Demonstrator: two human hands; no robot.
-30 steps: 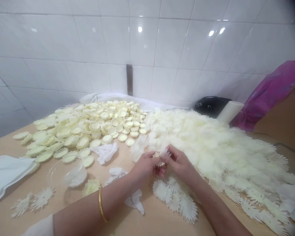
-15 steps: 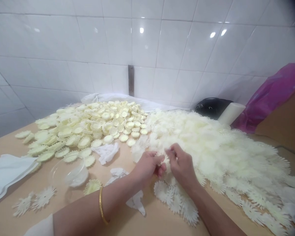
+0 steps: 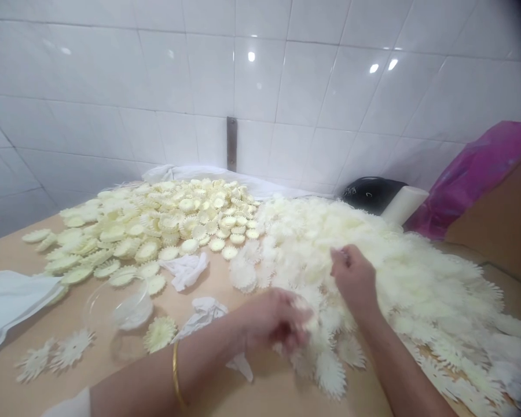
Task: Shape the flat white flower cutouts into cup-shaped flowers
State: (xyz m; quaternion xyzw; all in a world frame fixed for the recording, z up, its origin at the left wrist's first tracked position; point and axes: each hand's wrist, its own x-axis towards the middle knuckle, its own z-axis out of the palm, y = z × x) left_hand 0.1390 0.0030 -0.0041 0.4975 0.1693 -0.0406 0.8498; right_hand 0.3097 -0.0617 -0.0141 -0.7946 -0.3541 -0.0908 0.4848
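My left hand (image 3: 282, 321), a gold bangle on its wrist, is smeared by motion low over the table. A pale cream flower-shaped cutout (image 3: 307, 308) with a toothed edge appears blurred at its fingers. Under and beside it lie loose flower cutouts (image 3: 331, 373) of the same kind. My right hand (image 3: 356, 281) is closed in a pinch in front of the large pile of thin white flower cutouts (image 3: 373, 243). What its fingertips hold, if anything, is too small to make out. The two hands are apart.
Cupped yellowish flower pieces (image 3: 156, 226) are heaped at back left. Nearer are a clear bowl (image 3: 132, 310), crumpled white tissues (image 3: 184, 269), a single yellowish flower (image 3: 160, 334) and white sheets (image 3: 13, 307). A black bag (image 3: 369, 192), white roll (image 3: 404, 204) and purple plastic (image 3: 473, 174) stand at back right.
My hands have separated. The left has moved down and slightly right towards the near cutouts; the right has moved right, remaining pinched.
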